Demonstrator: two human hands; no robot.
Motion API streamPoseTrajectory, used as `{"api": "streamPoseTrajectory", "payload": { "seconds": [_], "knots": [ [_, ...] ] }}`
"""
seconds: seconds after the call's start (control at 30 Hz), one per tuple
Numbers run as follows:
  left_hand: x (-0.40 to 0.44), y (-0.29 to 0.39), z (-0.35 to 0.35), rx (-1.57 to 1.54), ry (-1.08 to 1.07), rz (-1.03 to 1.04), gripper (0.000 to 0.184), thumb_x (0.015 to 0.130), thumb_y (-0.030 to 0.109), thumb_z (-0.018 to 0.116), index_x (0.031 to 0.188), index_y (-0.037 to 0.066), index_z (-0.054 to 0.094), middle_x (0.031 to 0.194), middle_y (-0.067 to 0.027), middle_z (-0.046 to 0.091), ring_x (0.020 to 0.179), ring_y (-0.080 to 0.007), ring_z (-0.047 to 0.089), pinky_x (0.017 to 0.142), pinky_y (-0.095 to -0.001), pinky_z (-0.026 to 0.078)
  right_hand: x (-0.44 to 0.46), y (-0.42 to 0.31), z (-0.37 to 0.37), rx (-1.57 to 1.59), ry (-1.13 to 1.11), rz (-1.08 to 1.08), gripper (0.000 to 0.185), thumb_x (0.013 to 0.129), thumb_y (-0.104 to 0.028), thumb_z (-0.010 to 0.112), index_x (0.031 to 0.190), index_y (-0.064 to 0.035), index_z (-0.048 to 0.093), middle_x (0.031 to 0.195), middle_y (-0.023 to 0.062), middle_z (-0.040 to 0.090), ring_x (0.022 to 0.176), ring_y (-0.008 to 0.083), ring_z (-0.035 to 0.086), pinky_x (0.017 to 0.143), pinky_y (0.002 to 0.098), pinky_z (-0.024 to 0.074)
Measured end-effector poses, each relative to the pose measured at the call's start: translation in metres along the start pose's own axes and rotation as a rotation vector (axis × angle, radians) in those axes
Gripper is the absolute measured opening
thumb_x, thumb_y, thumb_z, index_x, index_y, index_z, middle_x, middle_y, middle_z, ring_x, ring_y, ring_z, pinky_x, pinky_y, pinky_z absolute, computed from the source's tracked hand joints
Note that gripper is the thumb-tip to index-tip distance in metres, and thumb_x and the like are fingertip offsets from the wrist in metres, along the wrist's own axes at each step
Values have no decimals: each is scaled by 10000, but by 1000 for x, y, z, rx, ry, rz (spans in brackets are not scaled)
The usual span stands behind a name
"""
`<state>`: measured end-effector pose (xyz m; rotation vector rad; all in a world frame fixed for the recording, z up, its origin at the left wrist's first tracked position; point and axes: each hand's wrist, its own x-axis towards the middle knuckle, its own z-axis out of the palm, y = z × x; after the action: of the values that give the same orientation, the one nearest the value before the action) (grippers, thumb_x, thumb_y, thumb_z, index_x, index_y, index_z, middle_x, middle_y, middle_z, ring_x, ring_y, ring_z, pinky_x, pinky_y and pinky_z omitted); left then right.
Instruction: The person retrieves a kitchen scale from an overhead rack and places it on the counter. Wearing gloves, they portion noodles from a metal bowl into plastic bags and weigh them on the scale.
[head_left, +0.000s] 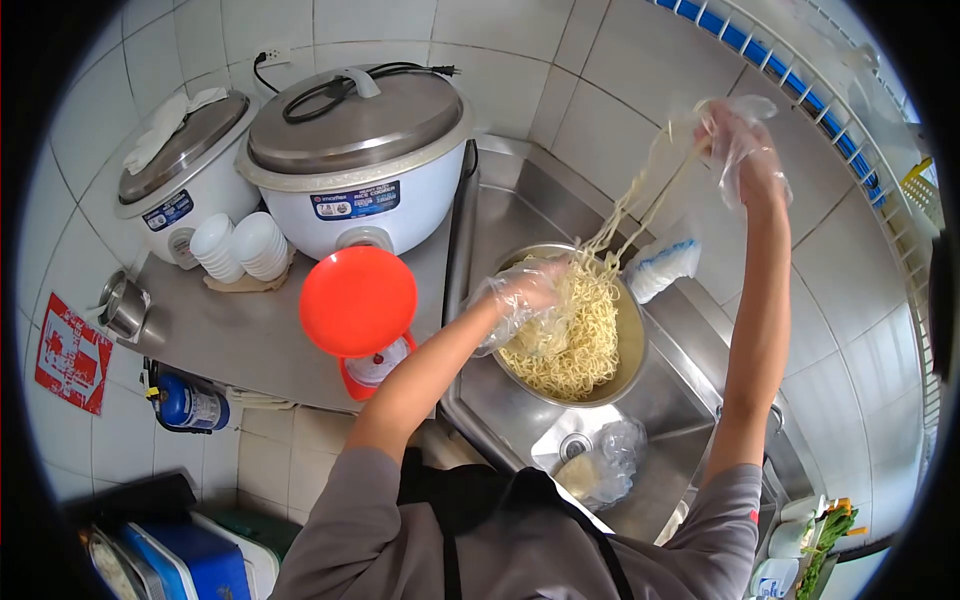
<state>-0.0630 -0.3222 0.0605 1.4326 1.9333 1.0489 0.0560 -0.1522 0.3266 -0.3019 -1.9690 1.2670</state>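
Yellow noodles (575, 345) fill a round metal bowl (630, 345) that stands in the steel sink. My left hand (530, 290), in a clear plastic glove, is at the bowl's upper left with its fingers curled into the noodles. High at the right, my right hand (735, 145), also in a clear glove, is closed on several long noodle strands that hang down to the bowl. A white plastic bag with blue marks (662, 262) lies beside the bowl's right rim.
Left of the sink, a counter (210, 320) holds two rice cookers (350, 190), stacked white cups (240, 248), a metal container (123, 303) and a red scale (358, 302). A clear bag (615, 460) lies near the drain. A wire rack (800, 90) is at upper right.
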Motion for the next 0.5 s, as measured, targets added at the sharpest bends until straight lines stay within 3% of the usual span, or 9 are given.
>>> {"api": "streamPoseTrajectory", "payload": {
  "seconds": [0.03, 0.13, 0.2, 0.33, 0.4, 0.47, 0.5],
  "knots": [
    [4, -8, 5, -22, 6, 6, 774, 694, 66, 547, 1404, 111, 244, 1274, -214, 463, 1037, -270, 557, 867, -303, 445, 6, -3, -2, 162, -5, -25, 307, 859, -206, 567, 1027, 51, 563, 951, 148, 631, 841, 221, 629, 725, 331, 506],
    [4, -13, 6, -70, 17, 29, 797, 686, 65, 559, 1407, 87, 223, 1292, -197, 453, 1050, -263, 553, 885, -311, 435, -3, -23, 12, 172, -12, -58, 343, 877, -186, 526, 1094, 78, 512, 1018, 168, 612, 927, 259, 620, 835, 359, 496],
    [2, -8, 1, -76, -5, 54, 800, 689, 65, 559, 1409, 73, 210, 1331, -191, 413, 1126, -268, 507, 929, -303, 407, -11, -25, 22, 212, 34, -49, 343, 888, -196, 495, 1088, 82, 517, 1029, 173, 607, 935, 262, 611, 859, 358, 483],
    [-3, -2, -2, -132, 8, 8, 833, 687, 72, 564, 1413, 44, 157, 1341, -205, 392, 1125, -277, 496, 938, -309, 400, -12, -29, 23, 287, 170, -147, 381, 919, -215, 423, 1131, 96, 479, 1112, 185, 577, 1013, 260, 578, 906, 367, 452],
    [-12, 15, -12, -158, -23, -99, 851, 684, 74, 567, 1414, 32, 132, 1325, -214, 405, 1086, -286, 518, 920, -319, 414, -8, -29, 13, 348, 180, -294, 363, 909, -211, 445, 1111, 85, 502, 1116, 182, 574, 1021, 264, 573, 937, 369, 431],
    [0, -4, 0, -119, 26, -62, 864, 680, 76, 564, 1417, 33, 116, 1284, -220, 440, 1008, -290, 551, 865, -331, 441, -3, -31, 5, 409, 189, -447, 344, 899, -207, 467, 1090, 73, 525, 1120, 180, 571, 1029, 267, 568, 968, 370, 409],
    [3, -12, 4, -67, 29, -65, 865, 679, 77, 562, 1417, 33, 114, 1270, -223, 451, 1001, -294, 554, 858, -334, 444, -9, -41, 11, 343, 315, -495, 289, 875, -184, 508, 1041, 47, 561, 1109, 167, 580, 1044, 262, 561, 977, 368, 398]
  ]
}}
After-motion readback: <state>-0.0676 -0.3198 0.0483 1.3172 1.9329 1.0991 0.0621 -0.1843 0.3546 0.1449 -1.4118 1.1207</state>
